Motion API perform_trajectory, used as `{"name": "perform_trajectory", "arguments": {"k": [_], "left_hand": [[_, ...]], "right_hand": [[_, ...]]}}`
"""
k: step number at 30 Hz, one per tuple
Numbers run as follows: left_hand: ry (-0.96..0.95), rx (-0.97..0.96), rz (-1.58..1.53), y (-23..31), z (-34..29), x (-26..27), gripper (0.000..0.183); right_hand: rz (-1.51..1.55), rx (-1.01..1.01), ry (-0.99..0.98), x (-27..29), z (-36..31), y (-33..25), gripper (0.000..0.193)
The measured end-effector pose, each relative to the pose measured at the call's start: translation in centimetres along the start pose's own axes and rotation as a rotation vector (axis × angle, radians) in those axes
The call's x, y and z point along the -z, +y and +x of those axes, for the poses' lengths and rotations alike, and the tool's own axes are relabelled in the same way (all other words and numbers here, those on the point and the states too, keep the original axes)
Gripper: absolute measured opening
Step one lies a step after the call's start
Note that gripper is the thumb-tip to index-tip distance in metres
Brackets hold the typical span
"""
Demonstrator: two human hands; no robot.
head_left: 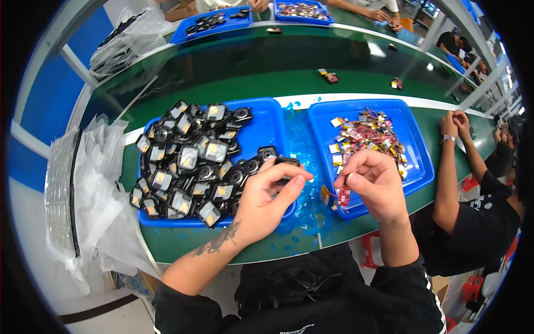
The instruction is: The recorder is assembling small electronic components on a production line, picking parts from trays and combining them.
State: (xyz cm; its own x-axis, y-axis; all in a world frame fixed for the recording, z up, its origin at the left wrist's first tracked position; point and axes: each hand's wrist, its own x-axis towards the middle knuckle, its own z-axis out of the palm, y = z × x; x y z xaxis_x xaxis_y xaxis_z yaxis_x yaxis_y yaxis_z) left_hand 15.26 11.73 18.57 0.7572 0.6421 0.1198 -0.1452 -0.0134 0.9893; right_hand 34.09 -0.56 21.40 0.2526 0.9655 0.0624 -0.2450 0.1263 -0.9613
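My left hand (268,197) curls its fingers around a black watch case (287,161), which shows just beyond the knuckles over the gap between two trays. My right hand (374,186) is closed in a pinch over the near edge of the right tray. From that pinch hangs a small red circuit board (344,196). A small yellow-and-silver battery (325,194) shows just left of the board; whether the two are joined I cannot tell. Left of my left hand lies a heap of black watch cases (189,157), many with pale square faces.
The cases fill a blue tray (272,119). The right blue tray (416,139) holds a pile of red boards with batteries (370,133). Blue film scraps (303,206) litter the green table between them. Clear plastic sheeting (103,183) hangs at left. A co-worker's hands (456,121) are at right.
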Motion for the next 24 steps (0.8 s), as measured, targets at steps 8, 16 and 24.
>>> {"name": "perform_trajectory", "arguments": {"k": [8,16,24], "left_hand": [[-0.063,-0.155,0.276,0.3,-0.5,-0.1,0.022],[-0.312,0.116,-0.169,0.8,-0.6,0.2,0.012],[-0.25,0.145,-0.242,-0.3,-0.6,-0.5,0.013]], "right_hand": [[0.086,-0.03,-0.02,-2.5,0.3,1.5,0.011],[0.167,-0.083,-0.145,-1.6,-0.2,2.6,0.02],[0.023,-0.079,-0.2,-1.1,-0.3,1.2,0.017]]}}
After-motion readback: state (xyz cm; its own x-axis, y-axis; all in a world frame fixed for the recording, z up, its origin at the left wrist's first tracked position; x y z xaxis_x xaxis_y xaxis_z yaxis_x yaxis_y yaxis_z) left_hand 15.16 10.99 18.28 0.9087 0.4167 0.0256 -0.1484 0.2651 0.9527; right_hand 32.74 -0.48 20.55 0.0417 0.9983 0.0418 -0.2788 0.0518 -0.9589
